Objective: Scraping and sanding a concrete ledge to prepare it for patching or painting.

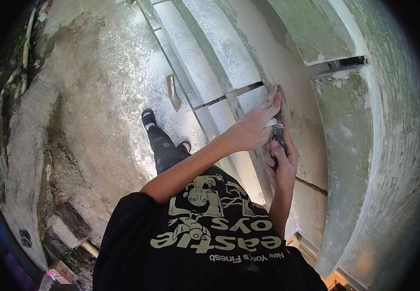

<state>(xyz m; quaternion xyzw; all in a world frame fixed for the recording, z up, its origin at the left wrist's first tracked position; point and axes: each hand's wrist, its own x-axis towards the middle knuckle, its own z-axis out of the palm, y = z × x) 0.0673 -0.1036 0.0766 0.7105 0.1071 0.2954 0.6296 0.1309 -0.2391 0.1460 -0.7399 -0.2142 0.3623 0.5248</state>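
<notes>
Both of my dust-coated hands are at a dark hand tool (278, 137) with a small metal fitting, held lengthwise against the pale plastered ledge. My left hand (263, 121) grips around its upper part, fingers reaching up along it; a small white piece shows by the thumb, too small to name. Lower down, my right hand (285, 160) is closed round the tool, thumb on top. What lies under my fingers is hidden.
Stepped pale slabs (195, 43) with dark gaps run beside me. Green, streaky plastered panels (341, 145) rise at right. My sandalled feet stand on rough concrete (88, 72), near a loose brownish scrap (173, 92). Pipes (28, 53), broken concrete and a cardboard box (63, 272) lie at left.
</notes>
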